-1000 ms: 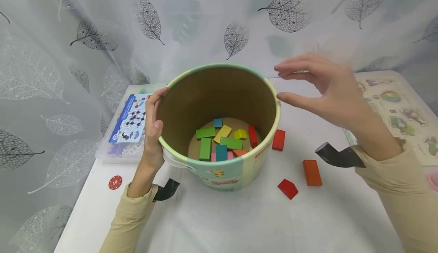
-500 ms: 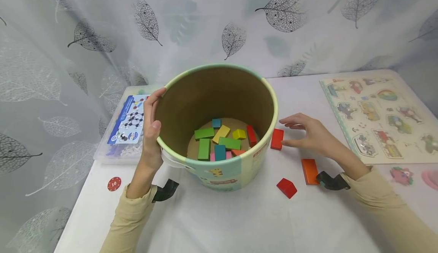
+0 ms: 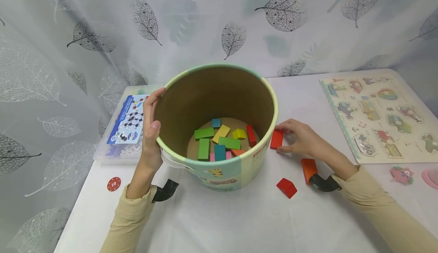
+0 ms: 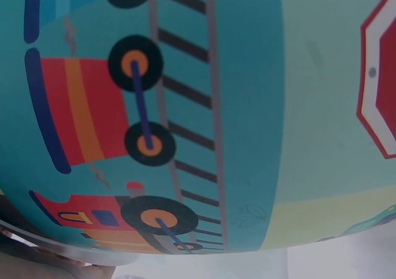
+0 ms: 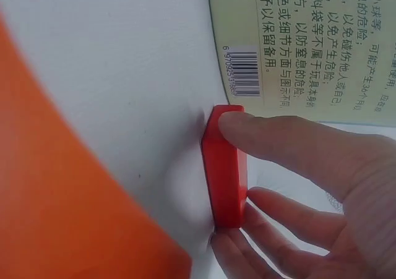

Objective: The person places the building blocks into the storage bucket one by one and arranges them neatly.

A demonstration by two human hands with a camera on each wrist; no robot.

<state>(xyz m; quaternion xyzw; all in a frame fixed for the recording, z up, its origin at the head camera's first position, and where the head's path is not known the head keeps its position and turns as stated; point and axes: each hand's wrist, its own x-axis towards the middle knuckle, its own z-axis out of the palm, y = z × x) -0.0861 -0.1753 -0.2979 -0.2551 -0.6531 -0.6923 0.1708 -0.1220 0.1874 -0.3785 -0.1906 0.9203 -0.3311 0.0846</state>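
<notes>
A round bucket (image 3: 219, 175) with a pale green and yellow printed outside stands tilted toward me, with several coloured wooden blocks on its floor. My left hand (image 3: 151, 131) grips its left rim; the left wrist view shows mostly the printed wall (image 4: 247, 118). My right hand (image 3: 302, 141) is at a red block (image 3: 276, 139) lying against the bucket's right side. In the right wrist view, the thumb (image 5: 272, 137) presses one end of that block (image 5: 224, 167) while the fingers meet its other end. The block rests on the table.
An orange block (image 3: 309, 169) lies under the right wrist, a red block (image 3: 286, 187) nearer me. A puzzle board (image 3: 373, 112) lies at right, with a pink figure (image 3: 401, 175) before it. A plastic box (image 3: 126, 124) and a red chip (image 3: 114, 184) are at left.
My right hand has come down from above the bucket's right side to the red block beside it and closed on its ends. The left hand stays on the rim.
</notes>
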